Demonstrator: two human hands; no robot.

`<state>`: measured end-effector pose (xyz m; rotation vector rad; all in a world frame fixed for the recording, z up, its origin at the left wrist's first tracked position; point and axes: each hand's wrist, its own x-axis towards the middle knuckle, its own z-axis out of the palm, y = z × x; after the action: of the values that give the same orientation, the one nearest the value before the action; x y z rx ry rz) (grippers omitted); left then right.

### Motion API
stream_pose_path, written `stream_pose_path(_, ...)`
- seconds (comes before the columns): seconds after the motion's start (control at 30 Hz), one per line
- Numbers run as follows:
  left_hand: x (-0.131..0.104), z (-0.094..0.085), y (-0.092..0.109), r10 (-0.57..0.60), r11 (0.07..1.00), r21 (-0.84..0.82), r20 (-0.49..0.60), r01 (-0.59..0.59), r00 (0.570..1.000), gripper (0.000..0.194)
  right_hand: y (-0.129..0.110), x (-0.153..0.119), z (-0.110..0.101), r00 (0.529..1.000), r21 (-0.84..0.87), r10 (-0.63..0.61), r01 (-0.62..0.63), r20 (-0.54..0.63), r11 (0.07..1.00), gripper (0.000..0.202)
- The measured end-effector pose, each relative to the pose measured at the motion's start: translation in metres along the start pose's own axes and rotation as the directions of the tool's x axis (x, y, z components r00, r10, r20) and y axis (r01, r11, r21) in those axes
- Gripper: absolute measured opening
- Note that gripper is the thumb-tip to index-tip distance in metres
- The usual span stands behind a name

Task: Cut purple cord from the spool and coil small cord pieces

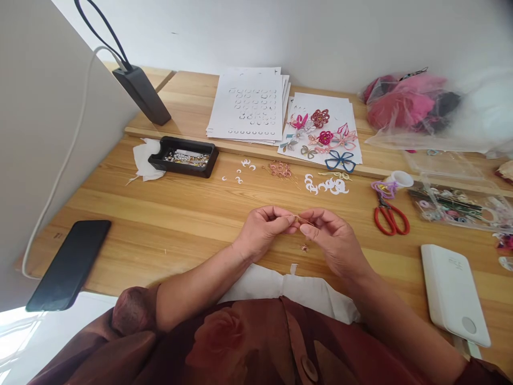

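Observation:
My left hand and my right hand meet above the wooden table, fingertips almost touching. Both pinch a thin gold-coloured wire, which runs across the small gap between them. Just below the fingers is a small brownish piece, too small to make out; I cannot tell whether it hangs or lies on the table. Beyond my hands lie copper-pink crescents with wire stems, larger white crescents to their right and several smaller white crescents to their left.
A black tray of beads stands at the left, near a phone. Paper sheets and wire flowers lie at the back. Red-handled scissors, a clear box and a white power bank are on the right.

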<state>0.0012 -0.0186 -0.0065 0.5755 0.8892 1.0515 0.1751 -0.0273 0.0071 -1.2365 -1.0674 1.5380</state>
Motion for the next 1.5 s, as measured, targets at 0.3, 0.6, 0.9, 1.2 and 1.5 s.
stream_pose_path(0.3, 0.001, -0.001, -0.003, -0.024, 0.999, -0.033, -0.002, 0.024, 1.000, 0.040, 0.004, 0.000, 0.003, 0.995, 0.181, 0.087, -0.075, -0.058, 0.981, 0.033)
stream_pose_path(0.6, 0.000, 0.000, -0.003, -0.038, 0.999, -0.029, 0.003, 0.038, 0.999, 0.038, 0.013, 0.003, -0.002, 0.991, 0.077, -0.101, 0.108, -0.086, 0.991, 0.026)
stream_pose_path(0.9, 0.002, 0.001, 0.000, -0.047, 0.990, -0.139, -0.052, 0.040, 0.998, 0.038, 0.012, 0.000, -0.006, 0.564, -0.717, -0.825, 0.591, 0.040, 0.370, 0.024)
stream_pose_path(1.2, -0.002, 0.003, 0.000, -0.066, 0.990, -0.124, -0.023, 0.063, 0.998, 0.041, 0.013, 0.001, -0.003, 0.644, -0.719, -0.765, 0.543, 0.025, 0.434, 0.023)
stream_pose_path(1.5, -0.003, 0.002, -0.002, -0.082, 0.994, -0.063, 0.039, 0.085, 0.996, 0.036, 0.010, -0.003, -0.001, 0.900, -0.467, -0.429, 0.347, -0.078, 0.814, 0.022)
